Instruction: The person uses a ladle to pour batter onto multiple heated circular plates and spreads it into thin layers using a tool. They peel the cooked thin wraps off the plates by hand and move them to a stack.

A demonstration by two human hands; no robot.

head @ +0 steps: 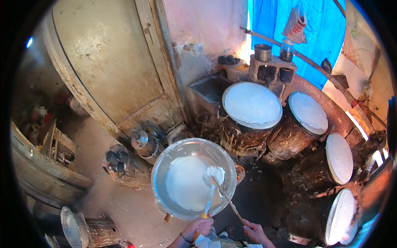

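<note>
Below me stands a large metal basin (157, 198) with white batter (186, 183) in it. My left hand (201, 225) grips the yellow handle of a ladle (210, 198), whose white-coated bowl is over the batter at the basin's right side. In my right hand (254, 231) is a thin wooden stick (231, 203); its tip meets the ladle's bowl. To the right, several drum stoves carry round plates covered in white, among them a large plate (252, 104), a smaller plate (308, 112), an upright-looking plate (339, 158) and one at lower right (341, 217).
A bucket of black coal pieces (116, 158) stands left of the basin, near a metal kettle (144, 144). A metal-rimmed container (73, 228) is at lower left. Behind the stoves are a metal trough (201, 93), a concrete block (273, 66) with a metal cup (263, 52), and a glass jar (287, 51).
</note>
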